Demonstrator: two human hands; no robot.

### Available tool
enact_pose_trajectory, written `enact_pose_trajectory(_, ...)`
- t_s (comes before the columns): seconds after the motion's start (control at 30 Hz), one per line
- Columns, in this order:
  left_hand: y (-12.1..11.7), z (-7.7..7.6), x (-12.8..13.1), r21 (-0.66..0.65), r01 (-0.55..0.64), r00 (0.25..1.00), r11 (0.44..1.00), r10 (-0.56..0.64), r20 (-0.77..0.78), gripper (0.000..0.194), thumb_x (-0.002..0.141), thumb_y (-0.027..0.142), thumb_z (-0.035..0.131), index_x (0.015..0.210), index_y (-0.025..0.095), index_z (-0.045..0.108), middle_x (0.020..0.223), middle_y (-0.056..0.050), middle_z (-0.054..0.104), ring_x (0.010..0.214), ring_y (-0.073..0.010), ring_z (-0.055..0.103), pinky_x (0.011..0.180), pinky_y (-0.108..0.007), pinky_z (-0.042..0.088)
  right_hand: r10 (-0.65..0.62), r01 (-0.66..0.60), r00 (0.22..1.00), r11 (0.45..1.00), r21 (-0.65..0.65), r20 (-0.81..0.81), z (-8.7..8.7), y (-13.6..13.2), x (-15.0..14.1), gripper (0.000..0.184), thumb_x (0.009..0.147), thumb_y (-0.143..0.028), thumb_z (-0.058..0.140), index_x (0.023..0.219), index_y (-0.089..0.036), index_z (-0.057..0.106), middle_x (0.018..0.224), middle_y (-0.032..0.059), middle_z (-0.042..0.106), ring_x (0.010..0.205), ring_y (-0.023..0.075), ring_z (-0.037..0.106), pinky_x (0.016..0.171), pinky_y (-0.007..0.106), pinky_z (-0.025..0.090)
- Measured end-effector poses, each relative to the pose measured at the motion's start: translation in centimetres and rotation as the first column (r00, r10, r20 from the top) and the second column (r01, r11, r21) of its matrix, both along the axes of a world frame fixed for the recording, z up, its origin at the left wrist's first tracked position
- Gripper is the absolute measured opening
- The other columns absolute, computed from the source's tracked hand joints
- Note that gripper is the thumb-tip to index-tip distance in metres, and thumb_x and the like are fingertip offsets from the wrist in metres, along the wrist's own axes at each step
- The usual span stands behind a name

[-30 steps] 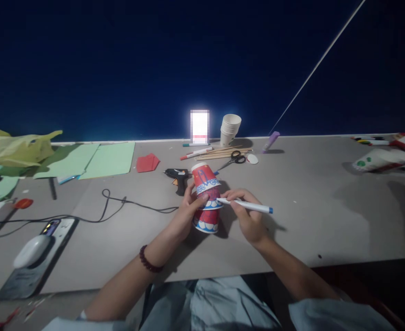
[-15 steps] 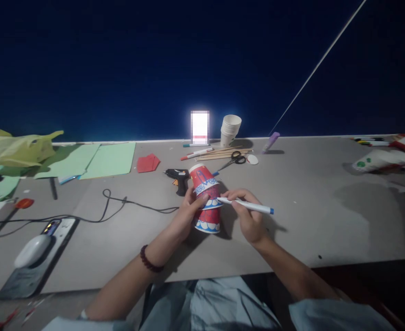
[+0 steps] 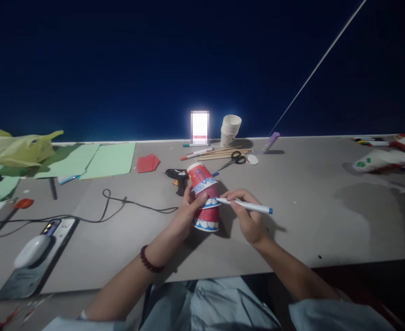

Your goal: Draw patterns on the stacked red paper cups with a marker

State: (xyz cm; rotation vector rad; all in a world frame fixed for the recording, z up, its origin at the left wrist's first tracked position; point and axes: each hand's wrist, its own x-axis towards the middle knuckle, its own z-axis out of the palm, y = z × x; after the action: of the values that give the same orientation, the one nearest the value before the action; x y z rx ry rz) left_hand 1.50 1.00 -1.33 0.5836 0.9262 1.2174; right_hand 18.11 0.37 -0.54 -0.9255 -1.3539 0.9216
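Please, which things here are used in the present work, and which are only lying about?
In use:
- decorated paper cups, in the left hand
- white marker, in the right hand

Apparently just lying about:
- black glue gun
- scissors
- red paper
- yellow bag
- phone

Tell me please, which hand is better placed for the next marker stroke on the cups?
Probably the right hand: it holds the marker, tip at the cups; the left hand grips them.
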Motion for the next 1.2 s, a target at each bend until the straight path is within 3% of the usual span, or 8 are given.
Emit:
enact_pose_trajectory(0.7, 0.05, 0.0, 0.0, -0.002, -0.01, 1.0, 1.0, 0.01, -0.012, 0.064, 0.068, 0.036, 0.087, 0.124, 0.024, 0.057, 0.114, -0.007, 0.071, 0.099, -0.0242, 0.07, 0.09, -0.038, 0.053, 0.058, -0.058, 0.998, 0.998, 0.019, 0.025, 0.18, -0.05, 0.13, 0.012, 0.089, -0.026, 0.06, 0.081, -0.022, 0.068, 0.085, 0.0047, 0.073, 0.084, 0.0215, 0.071, 0.079, 0.036, 0.057)
enact_pose_trajectory(1.2, 0.0, 0.16, 0.02, 0.007, 0.01, 1.0, 1.0, -0.01, 0.011, 0.062, 0.07, 0.035, 0.086, 0.124, 0.024, 0.058, 0.117, -0.007, 0.07, 0.1, -0.0242, 0.069, 0.093, -0.039, 0.053, 0.03, -0.03, 0.999, 1.0, 0.008, -0.009, -0.21, 0.05, 0.13, 0.01, 0.087, -0.025, 0.061, 0.081, -0.023, 0.068, 0.085, 0.0038, 0.073, 0.084, 0.0212, 0.07, 0.079, 0.035, 0.056)
